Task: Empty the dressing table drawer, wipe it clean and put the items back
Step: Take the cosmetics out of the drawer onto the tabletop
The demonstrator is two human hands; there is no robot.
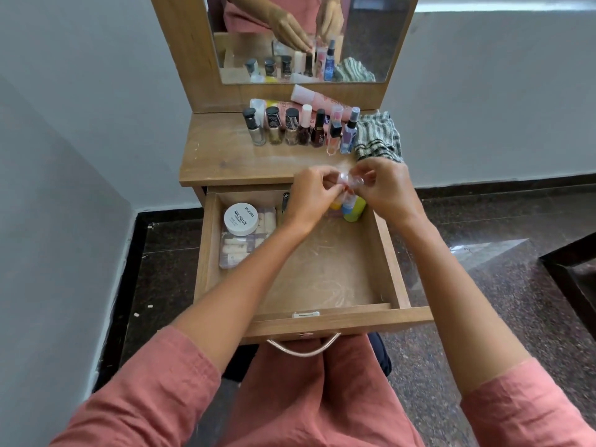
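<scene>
The wooden drawer [395,269] is pulled out. In its back left lie a white round jar [241,219] on a clear box of nail tips [240,250]. A dark tube [285,201] and yellow-green small bottles [353,209] stand at the back. My left hand [311,196] and my right hand [385,188] meet above the drawer's back edge, both pinching a small clear cap-like item [350,179]. On the tabletop [219,156] stands a row of nail polish bottles [283,127] and spray bottles [342,130], beside a striped cloth [379,137].
A mirror [309,37] rises behind the tabletop, with pink tubes [309,96] lying at its base. Grey walls stand left and behind. Dark speckled floor surrounds the table, and a dark furniture edge [571,272] is at the right. The drawer handle [303,348] is over my lap.
</scene>
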